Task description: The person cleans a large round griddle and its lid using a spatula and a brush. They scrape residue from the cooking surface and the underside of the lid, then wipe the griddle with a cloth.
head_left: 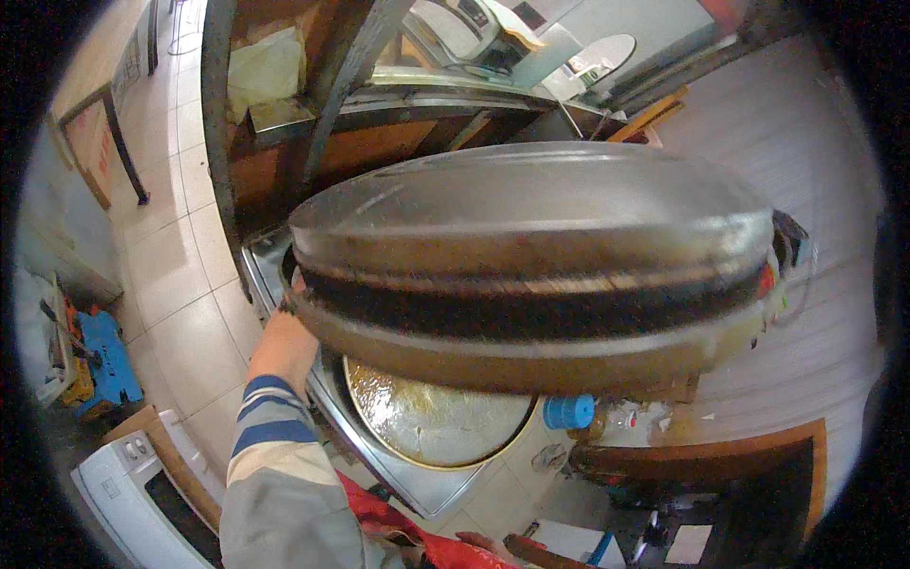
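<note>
A large round metal griddle lid with a dark band fills the middle of the view, raised and tilted over its base. At its left edge is my left hand, reaching up from a grey sleeve with blue stripes. The lid's rim hides most of the fingers, which appear closed on its edge. Below the lid shows a round griddle plate, wet and shiny with oily yellow-brown residue, set in a steel casing. Low at the frame's bottom, a skin-toned shape by the red cloth may be my right hand; its grip is unclear.
A blue cap tops a bottle right of the plate. Nearby stands a brown-edged dark table with papers. White appliance and blue plastic item sit at left. Behind the lid is a dark-framed counter bearing a scale-like device.
</note>
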`<state>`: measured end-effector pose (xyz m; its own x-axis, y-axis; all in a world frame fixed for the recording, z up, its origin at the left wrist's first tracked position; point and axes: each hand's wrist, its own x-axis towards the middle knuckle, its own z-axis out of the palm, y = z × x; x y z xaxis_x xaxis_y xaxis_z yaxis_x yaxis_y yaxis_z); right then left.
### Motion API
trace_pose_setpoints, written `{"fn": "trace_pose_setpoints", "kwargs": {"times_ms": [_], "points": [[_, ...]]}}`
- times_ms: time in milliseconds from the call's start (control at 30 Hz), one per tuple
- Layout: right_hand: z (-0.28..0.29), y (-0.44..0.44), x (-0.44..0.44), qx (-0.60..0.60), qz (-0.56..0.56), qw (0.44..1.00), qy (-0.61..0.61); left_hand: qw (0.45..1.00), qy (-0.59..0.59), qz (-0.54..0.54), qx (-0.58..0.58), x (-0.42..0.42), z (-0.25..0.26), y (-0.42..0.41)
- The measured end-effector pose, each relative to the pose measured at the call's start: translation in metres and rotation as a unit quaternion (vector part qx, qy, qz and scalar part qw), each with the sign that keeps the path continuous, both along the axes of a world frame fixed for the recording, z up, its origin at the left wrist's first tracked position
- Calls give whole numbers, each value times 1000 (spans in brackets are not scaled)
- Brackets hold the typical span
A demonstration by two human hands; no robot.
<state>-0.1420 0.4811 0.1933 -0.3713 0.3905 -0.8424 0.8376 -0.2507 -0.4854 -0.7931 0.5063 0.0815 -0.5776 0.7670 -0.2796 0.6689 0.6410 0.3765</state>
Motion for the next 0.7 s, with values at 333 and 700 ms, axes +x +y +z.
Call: {"fn": "trace_pose_setpoints", "kwargs": {"times_ms": [333, 700], "points": [[-3, -39, 27, 80, 121, 988, 57, 942, -175, 83, 273, 237, 99, -132], [20, -115, -2, 288, -28, 923, 255, 803, -505, 220, 227, 536, 135, -178]]}}
